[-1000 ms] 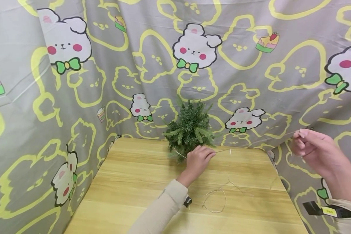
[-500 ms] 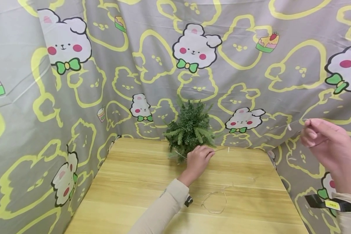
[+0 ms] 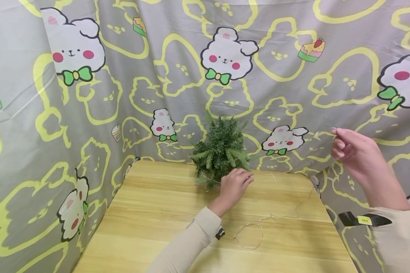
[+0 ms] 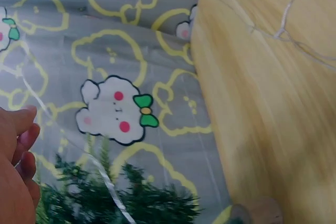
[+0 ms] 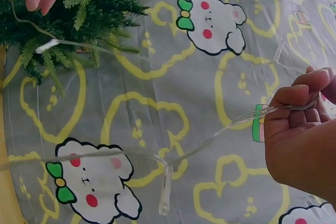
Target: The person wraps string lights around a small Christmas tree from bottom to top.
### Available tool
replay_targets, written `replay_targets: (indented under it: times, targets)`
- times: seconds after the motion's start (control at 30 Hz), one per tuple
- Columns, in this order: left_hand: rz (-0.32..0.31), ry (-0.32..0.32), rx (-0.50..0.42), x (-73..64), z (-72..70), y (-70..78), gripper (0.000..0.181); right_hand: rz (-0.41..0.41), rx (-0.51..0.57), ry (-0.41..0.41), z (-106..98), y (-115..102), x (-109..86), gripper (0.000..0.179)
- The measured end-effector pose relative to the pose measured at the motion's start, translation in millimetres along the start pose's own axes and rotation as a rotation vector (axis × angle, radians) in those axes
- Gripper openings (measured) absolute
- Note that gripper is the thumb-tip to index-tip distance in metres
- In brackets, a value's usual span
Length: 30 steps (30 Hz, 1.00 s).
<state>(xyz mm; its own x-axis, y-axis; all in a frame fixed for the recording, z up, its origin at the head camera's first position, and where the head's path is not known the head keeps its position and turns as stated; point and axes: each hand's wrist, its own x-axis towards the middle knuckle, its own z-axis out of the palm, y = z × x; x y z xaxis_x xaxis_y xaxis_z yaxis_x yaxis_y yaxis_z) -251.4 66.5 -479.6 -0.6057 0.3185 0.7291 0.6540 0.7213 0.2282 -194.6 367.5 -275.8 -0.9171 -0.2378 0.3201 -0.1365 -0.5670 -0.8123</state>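
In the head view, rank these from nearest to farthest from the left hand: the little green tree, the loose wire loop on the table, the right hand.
1. little green tree: touching the left hand, just behind it.
2. loose wire loop: on the table, toward the near edge.
3. right hand: raised off the table's right side, pinching the wire.

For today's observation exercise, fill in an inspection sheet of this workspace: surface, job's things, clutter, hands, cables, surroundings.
Surface: wooden table, pale and bare at the left.
Job's things: small green tree at the table's back edge; clear light string running from it to the raised hand.
Clutter: nothing seen.
Hands: left hand at the tree's base, pinching the string; right hand raised, pinching the string.
Cables: slack loop of string lying on the table.
Surroundings: grey bunny-print cloth on all sides.
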Motion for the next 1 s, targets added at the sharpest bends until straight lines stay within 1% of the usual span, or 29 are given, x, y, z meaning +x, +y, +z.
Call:
replay_targets:
  times: [0.1, 0.2, 0.3, 0.43, 0.5, 0.6, 0.7, 0.8, 0.9, 1.0]
  targets:
    - [0.025, 0.001, -0.014, 7.1, -6.4, 3.0, 0.019, 0.019, -0.012, 0.043, 4, 3, 9.0, 0.037]
    - [0.044, 0.003, -0.031, 17.4, -14.4, 6.4, 0.019, 0.037, -0.03, 0.093, 8, 8, 18.0, 0.033]
    - [0.066, 0.02, -0.053, 30.5, -21.9, 9.9, 0.018, 0.055, -0.114, 0.148, 11, 13, 25.9, 0.03]
    - [0.11, 0.071, -0.089, 52.7, -30.7, 15.3, 0.015, 0.085, -0.216, 0.187, 14, 21, 35.2, 0.025]
    - [0.124, 0.094, -0.098, 66.2, -36.5, 18.9, 0.015, 0.1, -0.24, 0.185, 16, 25, 39.5, 0.023]
    - [0.142, 0.11, -0.087, 88.9, -45.4, 25.1, 0.017, 0.118, -0.309, 0.196, 19, 31, 45.2, 0.021]
    - [0.148, 0.093, -0.08, 111.5, -53.8, 30.9, 0.021, 0.142, -0.387, 0.201, 22, 39, 50.5, 0.019]
    - [0.151, 0.065, -0.084, 131.0, -58.5, 34.8, 0.023, 0.172, -0.457, 0.195, 26, 45, 54.6, 0.017]
    - [0.155, 0.045, -0.061, 144.5, -61.1, 36.8, 0.025, 0.201, -0.538, 0.204, 30, 51, 58.3, 0.015]
    - [0.155, 0.035, -0.016, 153.2, -63.1, 37.8, 0.026, 0.224, -0.609, 0.197, 34, 54, 60.9, 0.016]
